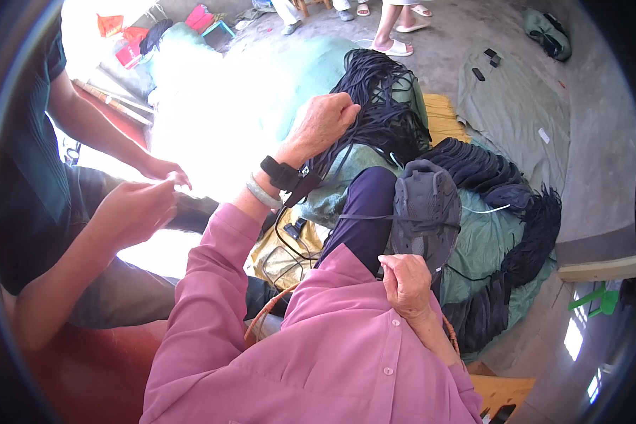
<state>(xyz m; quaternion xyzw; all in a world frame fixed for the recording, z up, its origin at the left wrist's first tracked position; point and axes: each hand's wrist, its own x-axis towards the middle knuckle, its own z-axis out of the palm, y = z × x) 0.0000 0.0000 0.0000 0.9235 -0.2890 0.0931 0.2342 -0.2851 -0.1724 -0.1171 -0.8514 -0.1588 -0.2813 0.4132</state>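
Observation:
A dark grey shoe (425,201) rests on my raised knee, and a dark lace (367,217) lies across it. Above and left of the shoe, my left hand (324,119) is closed in a fist beside a heap of long dark laces (378,92). What its fingers hold, if anything, is hidden. A black band with a small device (283,174) and a pale bracelet (263,192) circle that wrist. Just below the shoe, close to my shirt, my right hand (408,284) has its fingers curled together. I cannot make out anything between them.
At my left sits another person, hands (138,205) raised together. Green sacks (487,233) on the right carry rows of dark shoes (477,166) and a lace bundle (537,240). A green cloth (512,102) lies on the floor. People's feet (396,48) show at the back.

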